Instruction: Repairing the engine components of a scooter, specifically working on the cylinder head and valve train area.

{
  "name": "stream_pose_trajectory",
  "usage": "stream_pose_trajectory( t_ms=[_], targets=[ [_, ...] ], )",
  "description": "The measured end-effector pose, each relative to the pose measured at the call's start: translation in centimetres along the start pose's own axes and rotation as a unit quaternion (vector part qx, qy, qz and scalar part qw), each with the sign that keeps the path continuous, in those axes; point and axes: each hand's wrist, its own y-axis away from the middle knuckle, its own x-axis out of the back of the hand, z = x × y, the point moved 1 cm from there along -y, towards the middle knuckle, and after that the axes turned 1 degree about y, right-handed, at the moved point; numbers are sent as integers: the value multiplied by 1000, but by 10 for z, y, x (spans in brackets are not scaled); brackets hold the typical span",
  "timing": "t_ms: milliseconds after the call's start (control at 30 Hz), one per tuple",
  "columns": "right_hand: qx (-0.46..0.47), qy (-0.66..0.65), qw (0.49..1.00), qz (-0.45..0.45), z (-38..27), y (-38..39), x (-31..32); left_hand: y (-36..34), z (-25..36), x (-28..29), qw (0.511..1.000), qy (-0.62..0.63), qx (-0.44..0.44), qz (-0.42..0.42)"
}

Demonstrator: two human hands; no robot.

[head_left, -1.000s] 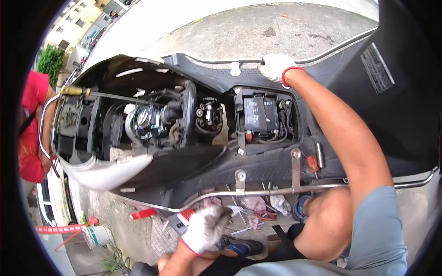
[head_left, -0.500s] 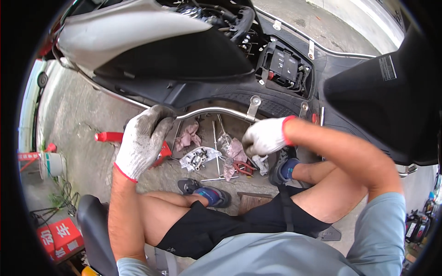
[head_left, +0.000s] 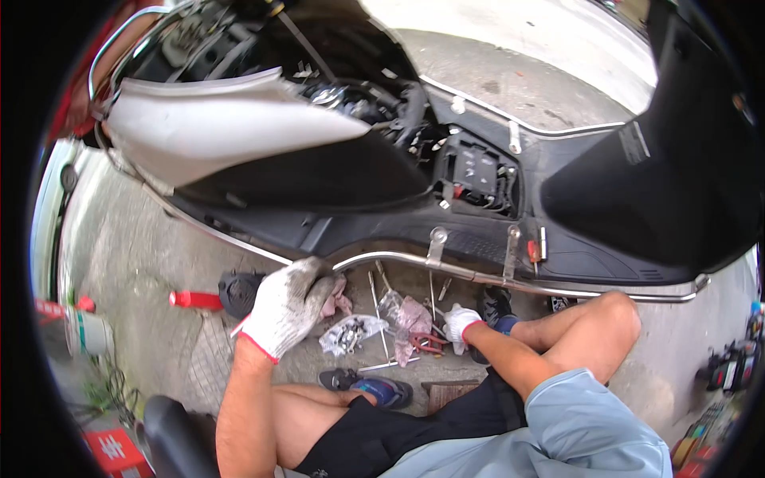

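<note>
A white glove with a red cuff covers my left hand, which overlaps the scooter's chrome rail. Its thumb and fingers are pressed together; whatever they hold is hidden. My right hand, gloved the same way, is low beside my shoe. Its fingertips are too indistinct to read. Just left of it are red-handled pliers and a crumpled pinkish cloth. A clear plastic bag of small metal parts lies between my hands, with long metal rods next to it.
The scooter stands across the far side, its battery exposed in the footboard. A red-handled screwdriver rests on the footboard. A red tool handle is on the ground at left, with a white bucket farther left.
My right hand has gone down from near the rail to the tools on the ground. My left hand stays by the rail. The view has shifted, showing more of the scooter.
</note>
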Motion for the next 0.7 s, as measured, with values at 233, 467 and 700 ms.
stream_pose_trajectory(
  t_ms=[233, 467, 700],
  targets=[
    [206, -14, 979, -3, -10, 65, 106, -32, -4, -24, 993, 29, -68, 96],
    [177, -129, 960, 175, 41, 167, 265, -65, -3, -39, 944, -171, -197, 201],
    [47, -174, 884, 431, 102, 71, 340, -104, -15, -50, 944, -194, -209, 166]
  ],
)
